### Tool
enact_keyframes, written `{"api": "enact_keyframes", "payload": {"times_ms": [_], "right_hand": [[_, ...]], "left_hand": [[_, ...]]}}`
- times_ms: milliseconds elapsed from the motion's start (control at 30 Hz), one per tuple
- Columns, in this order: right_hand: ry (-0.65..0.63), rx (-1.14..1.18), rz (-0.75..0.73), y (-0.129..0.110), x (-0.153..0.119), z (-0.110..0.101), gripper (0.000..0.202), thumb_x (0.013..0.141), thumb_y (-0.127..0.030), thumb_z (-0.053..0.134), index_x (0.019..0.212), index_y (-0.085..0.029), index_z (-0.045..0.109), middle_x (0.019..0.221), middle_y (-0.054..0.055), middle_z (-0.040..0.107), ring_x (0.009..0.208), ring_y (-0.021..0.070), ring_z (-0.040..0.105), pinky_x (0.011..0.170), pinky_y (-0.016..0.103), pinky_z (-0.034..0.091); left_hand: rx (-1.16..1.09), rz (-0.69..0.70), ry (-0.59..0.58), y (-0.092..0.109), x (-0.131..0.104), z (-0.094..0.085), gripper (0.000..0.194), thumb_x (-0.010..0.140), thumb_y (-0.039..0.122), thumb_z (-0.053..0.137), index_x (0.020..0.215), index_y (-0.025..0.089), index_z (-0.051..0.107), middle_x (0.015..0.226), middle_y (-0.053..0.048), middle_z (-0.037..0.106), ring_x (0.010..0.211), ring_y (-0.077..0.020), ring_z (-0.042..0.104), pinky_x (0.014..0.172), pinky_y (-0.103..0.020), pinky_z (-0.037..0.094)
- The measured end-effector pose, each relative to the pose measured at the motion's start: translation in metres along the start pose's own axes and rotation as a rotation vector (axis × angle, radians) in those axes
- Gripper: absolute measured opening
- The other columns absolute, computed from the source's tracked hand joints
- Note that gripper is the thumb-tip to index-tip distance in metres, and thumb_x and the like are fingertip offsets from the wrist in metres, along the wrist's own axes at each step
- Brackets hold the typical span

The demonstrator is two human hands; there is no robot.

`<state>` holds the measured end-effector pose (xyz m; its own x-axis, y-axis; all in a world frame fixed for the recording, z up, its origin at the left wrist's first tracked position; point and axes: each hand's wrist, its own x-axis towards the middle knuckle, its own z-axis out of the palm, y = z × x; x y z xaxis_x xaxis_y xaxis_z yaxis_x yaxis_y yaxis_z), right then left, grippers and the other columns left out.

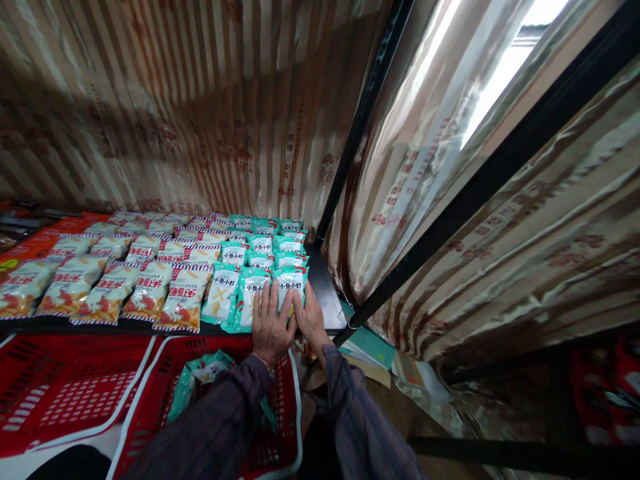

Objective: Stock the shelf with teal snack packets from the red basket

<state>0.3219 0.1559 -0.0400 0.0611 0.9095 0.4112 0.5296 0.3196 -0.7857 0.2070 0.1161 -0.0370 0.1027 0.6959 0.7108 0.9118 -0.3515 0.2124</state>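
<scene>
Head | both hands [285, 320] on teal packet [291, 283] | red basket [287, 407] beneath

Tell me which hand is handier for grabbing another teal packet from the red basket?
Probably the left hand: its arm lies directly over the red basket holding a teal packet. The right hand rests at the shelf's outer edge, beside the basket.

Both hands, left hand [270, 327] and right hand [311, 319], lie flat, fingers spread forward.

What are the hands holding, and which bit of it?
Both the left hand and the right hand press on the near end of a teal snack packet on the shelf; a real grip cannot be told.
</scene>
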Motion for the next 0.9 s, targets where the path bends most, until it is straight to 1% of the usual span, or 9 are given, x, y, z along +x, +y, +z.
{"api": "enact_keyframes", "payload": {"times_ms": [100, 233, 300, 367, 433, 500, 667, 833, 900], "right_hand": [[-0.014, -0.005, -0.006, -0.001, 0.001, -0.001, 0.049, 0.092, -0.043, 0.038, 0.137, -0.023, 0.040, 0.132, 0.008, 0.054, 0.123, 0.0227, 0.048, 0.103, 0.040, 0.039], [-0.043, 0.040, -0.041, 0.001, 0.002, -0.004, 0.048, 0.092, -0.045, 0.037, 0.135, -0.023, 0.043, 0.131, 0.008, 0.054, 0.122, 0.0215, 0.048, 0.104, 0.039, 0.038], [-0.025, 0.076, -0.033, 0.005, 0.005, -0.005, 0.050, 0.092, -0.048, 0.035, 0.134, -0.021, 0.044, 0.135, 0.008, 0.051, 0.126, 0.0211, 0.045, 0.107, 0.040, 0.035], [0.027, 0.127, 0.022, 0.012, 0.011, -0.005, 0.053, 0.093, -0.050, 0.029, 0.134, -0.019, 0.044, 0.138, 0.010, 0.048, 0.129, 0.0205, 0.042, 0.110, 0.041, 0.031], [0.085, 0.177, 0.096, 0.021, 0.021, -0.004, 0.057, 0.094, -0.052, 0.022, 0.135, -0.017, 0.042, 0.140, 0.011, 0.045, 0.131, 0.0197, 0.040, 0.111, 0.042, 0.028], [0.127, 0.196, 0.141, 0.029, 0.034, -0.003, 0.061, 0.093, -0.054, 0.020, 0.136, -0.016, 0.040, 0.143, 0.012, 0.042, 0.134, 0.0193, 0.036, 0.113, 0.043, 0.025], [0.147, 0.186, 0.182, 0.042, 0.072, 0.002, 0.068, 0.091, -0.059, 0.023, 0.139, -0.014, 0.037, 0.148, 0.012, 0.035, 0.138, 0.0203, 0.029, 0.114, 0.043, 0.021], [0.106, 0.169, 0.248, 0.051, 0.105, 0.007, 0.073, 0.088, -0.064, 0.027, 0.140, -0.014, 0.037, 0.145, 0.013, 0.038, 0.135, 0.0237, 0.034, 0.113, 0.045, 0.023], [0.118, 0.171, 0.213, 0.054, 0.114, 0.008, 0.073, 0.087, -0.066, 0.029, 0.140, -0.015, 0.038, 0.142, 0.013, 0.043, 0.133, 0.0244, 0.039, 0.111, 0.045, 0.026]], "left_hand": [[-0.013, 0.011, -0.013, 0.001, 0.003, 0.001, 0.051, 0.085, 0.033, 0.051, 0.136, 0.025, 0.046, 0.151, -0.008, 0.027, 0.141, -0.0303, 0.016, 0.112, -0.052, 0.022], [-0.011, 0.004, 0.018, 0.001, 0.005, 0.005, 0.050, 0.086, 0.033, 0.050, 0.134, 0.020, 0.047, 0.148, -0.012, 0.034, 0.140, -0.0298, 0.020, 0.112, -0.052, 0.024], [-0.006, 0.002, 0.028, 0.000, 0.005, 0.006, 0.050, 0.086, 0.034, 0.050, 0.134, 0.018, 0.048, 0.146, -0.014, 0.036, 0.139, -0.0301, 0.022, 0.111, -0.052, 0.024], [-0.004, 0.003, 0.026, 0.000, 0.005, 0.007, 0.051, 0.085, 0.034, 0.051, 0.134, 0.018, 0.047, 0.146, -0.014, 0.036, 0.139, -0.0304, 0.023, 0.111, -0.052, 0.024], [-0.002, 0.001, 0.021, 0.001, 0.005, 0.007, 0.052, 0.085, 0.034, 0.051, 0.135, 0.019, 0.047, 0.146, -0.014, 0.036, 0.139, -0.0306, 0.024, 0.111, -0.052, 0.024], [-0.001, -0.001, 0.022, 0.001, 0.004, 0.007, 0.052, 0.085, 0.034, 0.052, 0.135, 0.019, 0.047, 0.146, -0.014, 0.036, 0.139, -0.0309, 0.024, 0.111, -0.052, 0.024], [-0.005, 0.002, 0.032, 0.002, 0.004, 0.008, 0.052, 0.084, 0.034, 0.052, 0.134, 0.019, 0.047, 0.146, -0.015, 0.036, 0.139, -0.0316, 0.024, 0.111, -0.052, 0.024], [0.002, -0.008, 0.033, 0.003, 0.006, 0.006, 0.053, 0.084, 0.034, 0.053, 0.135, 0.020, 0.047, 0.147, -0.013, 0.035, 0.139, -0.0320, 0.024, 0.111, -0.053, 0.025], [0.003, -0.019, 0.031, 0.005, 0.007, 0.004, 0.054, 0.083, 0.033, 0.054, 0.135, 0.020, 0.046, 0.148, -0.012, 0.034, 0.139, -0.0321, 0.024, 0.111, -0.053, 0.025]]}}
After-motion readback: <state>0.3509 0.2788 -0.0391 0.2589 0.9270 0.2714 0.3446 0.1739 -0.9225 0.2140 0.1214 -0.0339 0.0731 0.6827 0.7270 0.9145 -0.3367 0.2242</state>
